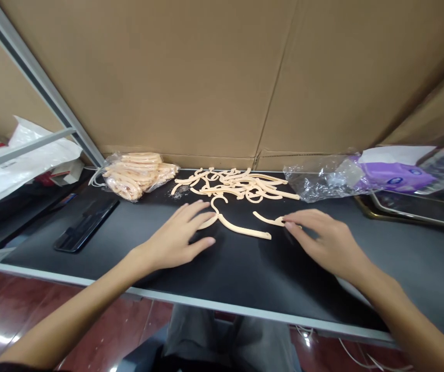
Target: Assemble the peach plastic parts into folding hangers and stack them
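A cream clothes hanger with a hook and curved arms lies flat on the black tabletop. My left hand rests over its left arm, palm down, with thumb and fingers apart; the fingertips partly cover that arm. To the right, my right hand pinches the end of a separate curved hanger piece between thumb and fingers. Its held end is hidden by the fingertips. Behind both hands lies a loose pile of similar cream hanger parts.
A clear plastic bag of cream parts lies at the back left, near a black phone. Crumpled clear plastic and a purple packet are at the back right, beside a tray-like object. Cardboard walls the back.
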### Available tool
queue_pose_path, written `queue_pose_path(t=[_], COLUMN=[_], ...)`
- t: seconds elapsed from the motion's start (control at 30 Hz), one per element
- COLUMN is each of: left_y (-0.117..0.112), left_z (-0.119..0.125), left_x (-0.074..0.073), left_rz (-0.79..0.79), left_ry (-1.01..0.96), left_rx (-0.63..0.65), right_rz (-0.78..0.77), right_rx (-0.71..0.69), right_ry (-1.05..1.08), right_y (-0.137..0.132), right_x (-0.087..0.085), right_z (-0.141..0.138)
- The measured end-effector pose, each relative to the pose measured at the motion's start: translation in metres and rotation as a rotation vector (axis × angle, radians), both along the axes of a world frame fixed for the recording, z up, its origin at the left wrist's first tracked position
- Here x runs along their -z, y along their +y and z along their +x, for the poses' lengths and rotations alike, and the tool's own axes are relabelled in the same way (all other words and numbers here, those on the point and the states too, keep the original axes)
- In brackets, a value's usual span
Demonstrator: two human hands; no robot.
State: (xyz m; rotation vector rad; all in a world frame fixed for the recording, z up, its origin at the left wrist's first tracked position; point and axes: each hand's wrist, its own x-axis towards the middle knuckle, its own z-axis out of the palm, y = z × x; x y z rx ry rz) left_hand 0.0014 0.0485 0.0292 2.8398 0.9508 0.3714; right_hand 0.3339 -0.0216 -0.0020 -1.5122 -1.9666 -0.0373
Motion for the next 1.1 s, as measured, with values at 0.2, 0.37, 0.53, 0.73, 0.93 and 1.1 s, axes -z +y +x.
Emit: queue_pose_path(t=[0.2, 0.37, 0.53, 0.73, 0.93, 1.1], left_y=[0.008, 0.018, 0.017, 0.012, 0.012, 0.013], left_z=[0.077, 0.089, 0.081, 0.080, 0.079, 0.079], left_x=[0.015, 0.034, 0.032, 0.027, 0.028, 0.030], left_rz=[0.062, 0.041, 0.055, 0.100, 0.103, 0.086], left_ry=[-0.002, -0.099, -0.120, -0.101, -0.104, -0.126], left_rx=[0.267, 0.306, 0.292, 0.232, 0.226, 0.222], right_rz=[-0.006, -0.019, -0.052, -0.077, -0.192, -0.281], right_rx=[-0.085, -0.090, -0.120, -0.096, -0.015, 0.024], right_ry=[-0.010, -0.035, -0.016, -0.009, 0.275, 0.666], right_y=[0.034, 0.025, 0.023, 0.018, 0.010, 0.012], right_x=[0.008, 0.022, 0.016, 0.010, 0.001, 0.001], right_z=[0.002, 0.008, 0.004, -0.003, -0.016, -0.020])
